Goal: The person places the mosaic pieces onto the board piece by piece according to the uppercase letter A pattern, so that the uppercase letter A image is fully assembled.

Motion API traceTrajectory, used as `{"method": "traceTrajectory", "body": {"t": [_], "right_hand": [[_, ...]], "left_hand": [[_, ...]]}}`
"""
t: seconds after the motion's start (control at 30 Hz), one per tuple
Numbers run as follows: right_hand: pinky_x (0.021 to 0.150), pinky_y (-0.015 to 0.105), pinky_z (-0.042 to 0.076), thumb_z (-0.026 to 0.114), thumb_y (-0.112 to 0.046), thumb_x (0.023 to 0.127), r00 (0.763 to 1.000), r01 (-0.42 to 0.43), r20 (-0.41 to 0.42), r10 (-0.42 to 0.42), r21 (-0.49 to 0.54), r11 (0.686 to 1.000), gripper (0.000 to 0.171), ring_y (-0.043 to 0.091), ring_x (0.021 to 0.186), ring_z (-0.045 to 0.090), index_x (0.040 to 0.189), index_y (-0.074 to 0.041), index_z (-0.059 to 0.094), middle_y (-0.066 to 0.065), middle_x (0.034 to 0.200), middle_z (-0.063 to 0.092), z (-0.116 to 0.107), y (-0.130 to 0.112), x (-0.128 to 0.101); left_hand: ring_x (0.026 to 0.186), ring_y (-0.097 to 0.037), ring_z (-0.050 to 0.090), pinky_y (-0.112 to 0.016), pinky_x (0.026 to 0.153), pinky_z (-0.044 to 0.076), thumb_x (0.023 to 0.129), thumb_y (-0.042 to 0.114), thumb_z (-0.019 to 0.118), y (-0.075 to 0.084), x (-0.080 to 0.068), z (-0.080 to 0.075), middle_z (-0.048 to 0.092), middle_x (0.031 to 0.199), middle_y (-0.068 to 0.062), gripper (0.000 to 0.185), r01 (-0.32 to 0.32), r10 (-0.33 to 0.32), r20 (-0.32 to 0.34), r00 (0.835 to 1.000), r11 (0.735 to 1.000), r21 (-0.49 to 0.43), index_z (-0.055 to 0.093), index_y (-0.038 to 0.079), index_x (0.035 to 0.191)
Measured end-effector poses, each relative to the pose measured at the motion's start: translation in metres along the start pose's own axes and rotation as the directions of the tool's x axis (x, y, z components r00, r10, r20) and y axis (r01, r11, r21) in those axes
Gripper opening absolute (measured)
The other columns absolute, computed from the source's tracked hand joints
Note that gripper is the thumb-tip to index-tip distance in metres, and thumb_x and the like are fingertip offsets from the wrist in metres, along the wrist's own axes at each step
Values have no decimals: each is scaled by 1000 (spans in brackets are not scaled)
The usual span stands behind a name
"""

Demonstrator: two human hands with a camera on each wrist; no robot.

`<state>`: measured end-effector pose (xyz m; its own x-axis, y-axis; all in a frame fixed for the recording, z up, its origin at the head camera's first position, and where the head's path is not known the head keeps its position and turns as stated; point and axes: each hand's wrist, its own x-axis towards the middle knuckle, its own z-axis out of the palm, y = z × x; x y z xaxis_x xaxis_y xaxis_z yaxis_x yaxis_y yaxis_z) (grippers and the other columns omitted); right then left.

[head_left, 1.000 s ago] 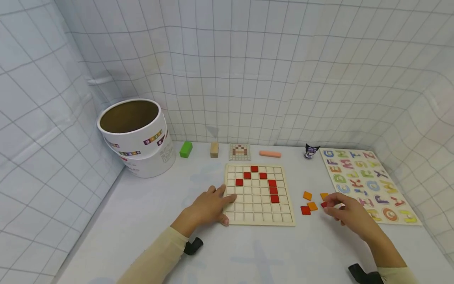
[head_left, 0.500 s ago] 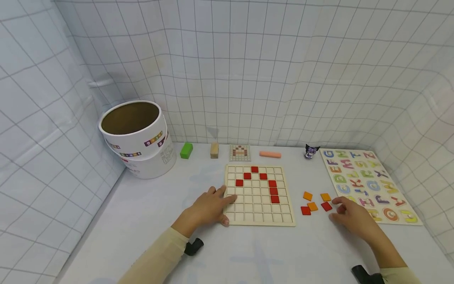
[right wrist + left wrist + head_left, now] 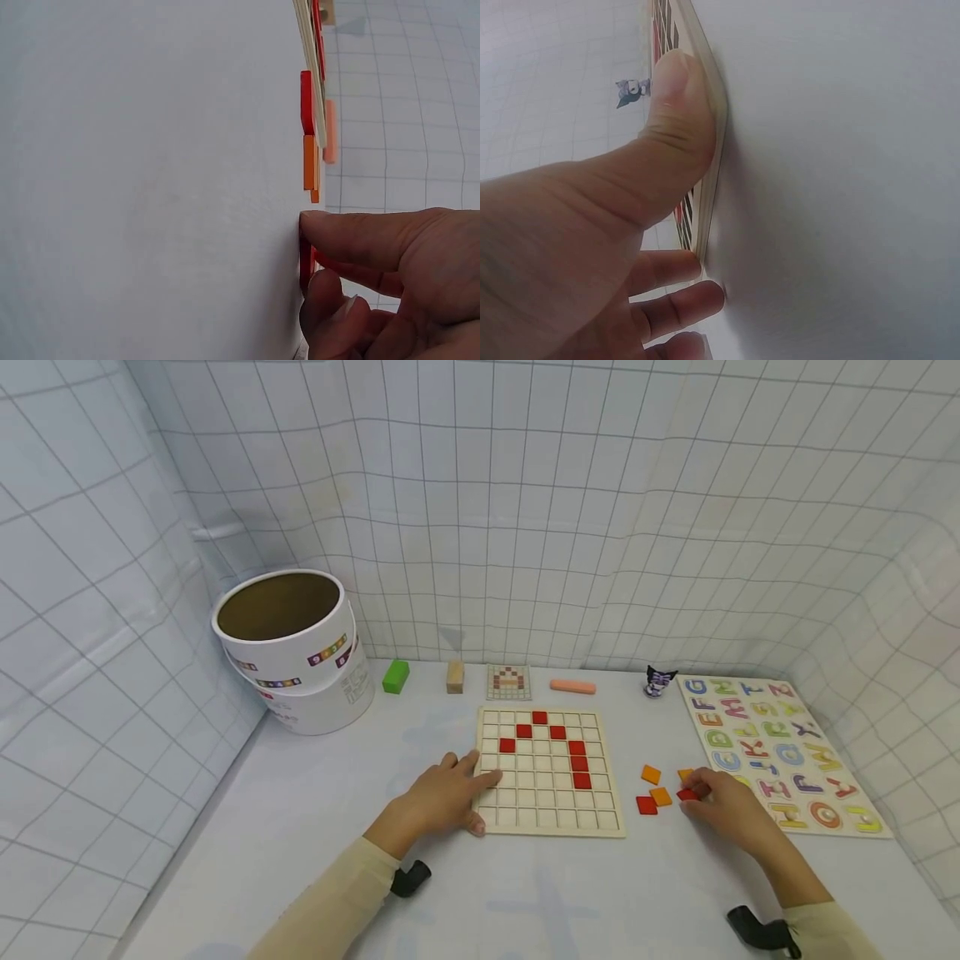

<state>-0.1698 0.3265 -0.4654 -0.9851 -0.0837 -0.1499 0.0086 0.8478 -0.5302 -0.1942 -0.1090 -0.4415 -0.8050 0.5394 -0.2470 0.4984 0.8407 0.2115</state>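
Note:
A wooden grid board (image 3: 551, 819) lies in the middle of the table, with several red tiles (image 3: 577, 763) set in its cells in an arch. My left hand (image 3: 450, 793) rests flat on the board's left edge, and its thumb (image 3: 667, 135) presses against the board's rim (image 3: 715, 150). To the right of the board lie loose tiles: two orange (image 3: 650, 774) and one red (image 3: 646, 805). My right hand (image 3: 696, 797) pinches another red tile (image 3: 686, 794) between thumb and fingers. The right wrist view shows this tile (image 3: 305, 259) on the table under my fingertips.
A white cardboard tub (image 3: 288, 647) stands at the back left. Along the back wall lie a green block (image 3: 394, 677), a wooden block (image 3: 454, 677), a small pattern card (image 3: 507, 682), a salmon stick (image 3: 572, 687) and a small figurine (image 3: 658, 680). An alphabet puzzle (image 3: 780, 752) lies at the right.
Half a second ago my right hand had drawn back off the red tile, leaving it bare on the table. Now it has come back and pinches it. The left hand has not moved.

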Motion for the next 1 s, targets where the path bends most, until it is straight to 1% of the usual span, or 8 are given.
{"method": "traceTrajectory", "body": {"t": [0.07, 0.23, 0.3, 0.43, 0.53, 0.73, 0.87, 1.0], "right_hand": [[74, 36, 48, 74, -15, 92, 1000, 1, 2, -1, 5, 1000, 28, 24, 91, 56, 114, -2, 64, 7, 100, 66, 1, 0, 1], [74, 35, 48, 74, -16, 93, 999, -47, 24, 46, 38, 998, 30, 24, 90, 55, 116, -2, 62, 7, 97, 63, 2, 0, 0], [73, 34, 48, 73, -16, 93, 998, -54, 31, 52, 55, 997, 30, 24, 90, 55, 116, -2, 61, 7, 97, 62, 2, -1, -1], [73, 30, 49, 72, -14, 93, 999, -20, 34, 18, 60, 998, 23, 23, 90, 55, 110, -3, 63, 5, 96, 63, 2, 0, 0], [73, 31, 49, 73, -13, 92, 999, -10, 37, 8, 52, 999, 21, 23, 89, 55, 108, -4, 63, 5, 95, 63, 3, 0, 1], [72, 35, 46, 74, -18, 92, 998, -51, 51, 48, 55, 997, 28, 24, 87, 55, 111, -4, 60, 6, 94, 61, 2, -1, -2], [70, 35, 44, 75, -19, 91, 997, -60, 54, 56, 76, 995, 28, 23, 84, 54, 110, -6, 59, 6, 91, 61, 1, -3, -5], [64, 33, 43, 76, -25, 92, 995, -71, 73, 63, 107, 992, 31, 21, 75, 54, 111, -8, 59, 5, 84, 58, -1, -5, -6]], "left_hand": [[133, -40, 43, -51, 103, 44, 75, 48, 81, -1, 1, 1, 34, 162, -21, 87, -1, 1, -4, 1000, 1000, 0, 49, 27, 153], [133, -41, 44, -51, 102, 44, 75, 49, 80, -2, 2, 2, 34, 161, -21, 87, -8, 8, -7, 1000, 1000, 8, 49, 27, 153], [132, -41, 44, -51, 102, 45, 75, 49, 80, -2, 2, 2, 35, 161, -21, 88, -10, 10, -9, 1000, 1000, 15, 48, 27, 153], [132, -40, 44, -51, 102, 45, 75, 49, 80, -3, 3, 3, 35, 161, -21, 87, -11, 11, -10, 1000, 1000, 20, 48, 27, 154], [132, -40, 44, -50, 101, 45, 75, 49, 80, -2, 2, 2, 35, 161, -21, 87, -9, 10, -8, 1000, 1000, 19, 48, 27, 153], [132, -41, 44, -51, 101, 45, 75, 49, 80, -2, 2, 3, 35, 161, -21, 88, -11, 11, -9, 1000, 1000, 9, 49, 26, 153], [132, -41, 44, -51, 101, 45, 75, 49, 80, -2, 2, 4, 35, 161, -22, 88, -13, 13, -11, 1000, 1000, 10, 48, 26, 153], [131, -40, 45, -51, 101, 45, 75, 50, 79, -2, 1, 4, 35, 161, -22, 88, -12, 12, -11, 1000, 1000, 18, 48, 27, 153]]}}
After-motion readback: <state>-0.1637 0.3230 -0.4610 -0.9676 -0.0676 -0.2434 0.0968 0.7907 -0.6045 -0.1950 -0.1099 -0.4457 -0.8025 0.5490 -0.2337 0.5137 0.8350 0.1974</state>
